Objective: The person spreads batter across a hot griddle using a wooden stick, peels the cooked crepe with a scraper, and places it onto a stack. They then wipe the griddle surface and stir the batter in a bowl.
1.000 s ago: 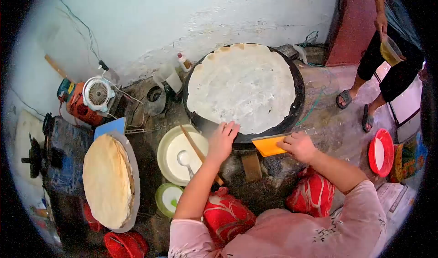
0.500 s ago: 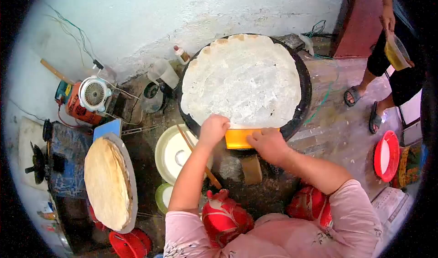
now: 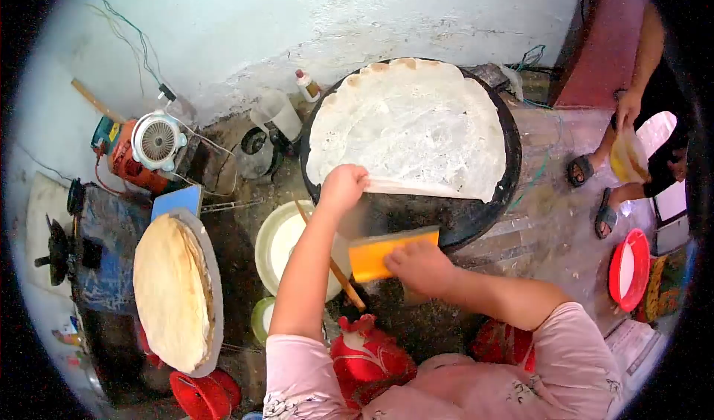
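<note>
A large thin pancake (image 3: 409, 130) lies on the round black griddle (image 3: 476, 215), its near edge folded back in a straight strip. My left hand (image 3: 345, 187) is closed in a pinch on the left end of that edge. In my right hand (image 3: 422, 267) is an orange scraper (image 3: 370, 260), held off the griddle's near rim, just below the bared black surface. The pancake's far edge is browned in places. A cream bowl (image 3: 262, 234) of pale batter stands left of the griddle, with a wooden stick (image 3: 343, 277) across it.
At left, a stack of pancakes (image 3: 171, 294) rests on a round board. A small fan (image 3: 158, 140), a plastic jug (image 3: 279, 114) and a bottle (image 3: 307, 85) stand near the wall. On the right, another person's hand (image 3: 628, 109) holds a yellowish container above a red basin (image 3: 631, 271).
The pancake's near edge has been lifted and drawn back from the griddle's near side. My right hand has pulled the scraper down and away. The other person's container has lowered.
</note>
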Motion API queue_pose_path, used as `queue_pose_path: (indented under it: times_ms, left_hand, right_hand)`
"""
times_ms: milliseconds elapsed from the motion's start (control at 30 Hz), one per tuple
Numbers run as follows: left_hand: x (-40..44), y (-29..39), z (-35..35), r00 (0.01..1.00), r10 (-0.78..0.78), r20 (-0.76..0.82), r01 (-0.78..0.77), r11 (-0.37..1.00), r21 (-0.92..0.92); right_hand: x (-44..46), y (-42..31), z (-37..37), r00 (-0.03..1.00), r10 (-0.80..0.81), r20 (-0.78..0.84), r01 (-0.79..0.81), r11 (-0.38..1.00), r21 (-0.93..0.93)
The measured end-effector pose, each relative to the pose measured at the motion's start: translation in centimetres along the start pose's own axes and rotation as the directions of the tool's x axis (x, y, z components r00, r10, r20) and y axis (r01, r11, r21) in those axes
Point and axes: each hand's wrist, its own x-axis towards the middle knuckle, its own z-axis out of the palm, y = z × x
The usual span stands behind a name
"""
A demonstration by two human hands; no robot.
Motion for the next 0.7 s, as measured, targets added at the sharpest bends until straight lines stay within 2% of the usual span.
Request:
queue_pose_path:
  times_ms: [67, 100, 133, 200, 267, 300, 333, 400, 433, 467, 533, 600, 633, 667, 700]
  left_hand:
    - [1.0, 0.5, -0.5, 0.999, -0.034, -0.023, 0.033, 0.997, -0.068]
    - [1.7, 0.5, -0.8, 0.998, -0.048, -0.046, 0.044, 0.996, -0.079]
    - [2.2, 0.5, -1.0, 0.996, -0.059, -0.070, 0.053, 0.994, -0.091]
    - [3.2, 0.2, -1.4, 0.992, -0.068, -0.102, 0.053, 0.988, -0.145]
    - [4.0, -0.1, -1.7, 0.993, -0.071, -0.097, 0.062, 0.993, -0.097]
    - [4.4, -0.3, -1.8, 0.991, -0.057, -0.120, 0.042, 0.991, -0.126]
    - [4.9, -0.4, -1.9, 0.990, -0.056, -0.128, 0.040, 0.992, -0.122]
    - [5.2, -0.7, -2.0, 0.992, -0.061, -0.107, 0.044, 0.987, -0.154]
    - [5.5, -0.8, -2.0, 0.991, -0.088, -0.097, 0.069, 0.980, -0.187]
    - [5.7, -0.4, -2.5, 0.995, -0.016, -0.102, 0.009, 0.998, -0.070]
    - [6.0, 0.4, -2.9, 0.990, -0.020, -0.139, 0.002, 0.992, -0.130]
    - [6.6, 0.3, -2.8, 0.993, -0.033, -0.112, 0.016, 0.989, -0.148]
    - [6.6, 0.8, -3.2, 0.990, 0.021, -0.143, -0.037, 0.993, -0.113]
    - [6.9, 0.7, -3.3, 0.989, 0.023, -0.147, -0.040, 0.993, -0.113]
    - [7.1, 0.7, -3.2, 0.989, 0.009, -0.146, -0.024, 0.995, -0.100]
  right_hand:
    - [2.6, 2.0, -0.4, 0.989, 0.141, 0.051, -0.144, 0.988, 0.053]
    - [3.9, 3.1, -0.8, 0.981, 0.191, -0.042, -0.192, 0.981, -0.019]
    - [5.1, 4.7, -0.6, 0.966, 0.217, -0.144, -0.215, 0.976, 0.026]
    - [6.5, 4.4, 0.1, 0.944, 0.293, -0.150, -0.288, 0.956, 0.050]
    - [6.4, 2.2, 1.2, 0.974, 0.044, -0.222, -0.007, 0.986, 0.165]
    - [6.9, 1.1, 1.1, 0.990, -0.003, -0.138, 0.033, 0.976, 0.215]
    - [7.4, 0.5, 1.0, 0.982, -0.083, -0.172, 0.103, 0.988, 0.113]
    - [9.7, 2.8, 3.1, 0.975, 0.077, -0.209, -0.030, 0.975, 0.219]
    - [10.8, 4.2, 3.7, 0.940, 0.105, -0.324, -0.089, 0.994, 0.063]
    - [11.7, 5.6, 3.2, 0.921, 0.162, -0.354, -0.149, 0.987, 0.064]
    - [13.0, 6.1, 2.7, 0.928, 0.187, -0.323, -0.170, 0.982, 0.080]
    - [12.2, 3.5, 2.5, 0.945, 0.135, -0.299, -0.114, 0.990, 0.087]
    - [11.5, 3.2, 5.2, 0.945, -0.056, -0.323, 0.145, 0.955, 0.259]
    - [11.4, 1.0, 3.7, 0.963, -0.004, -0.270, 0.041, 0.990, 0.134]
    - [11.9, 1.9, 5.1, 0.950, -0.021, -0.311, 0.063, 0.990, 0.124]
